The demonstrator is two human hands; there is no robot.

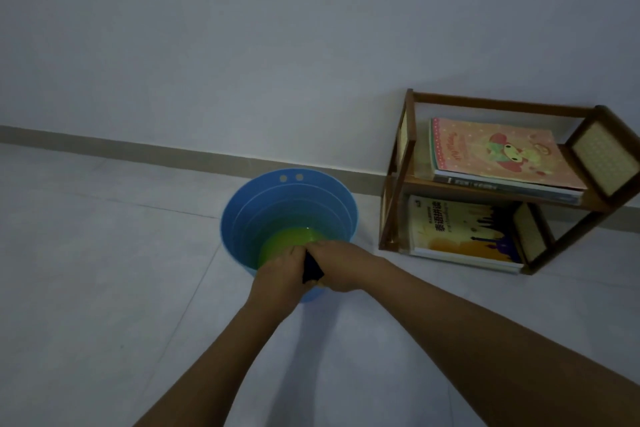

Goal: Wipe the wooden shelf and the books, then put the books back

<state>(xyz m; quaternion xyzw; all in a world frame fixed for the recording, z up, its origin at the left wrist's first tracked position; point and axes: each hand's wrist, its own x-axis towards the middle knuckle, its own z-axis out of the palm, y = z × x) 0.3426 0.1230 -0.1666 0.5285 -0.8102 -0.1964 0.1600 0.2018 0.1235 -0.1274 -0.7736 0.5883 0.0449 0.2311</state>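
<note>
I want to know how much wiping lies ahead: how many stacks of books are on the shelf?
2. One stack lies flat on the upper shelf, one stack on the bottom; books underneath may be hidden.

Bucket [239, 218] on floor [104, 253] by wall [242, 45], shelf [408, 163] to its right, books [498, 156] on both tiers.

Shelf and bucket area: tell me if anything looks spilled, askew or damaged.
Nothing stands out. The wooden shelf stands upright against the wall, with books lying flat on both levels. The blue bucket is upright with no liquid visible on the floor. Both hands hold a dark cloth above it.
</note>
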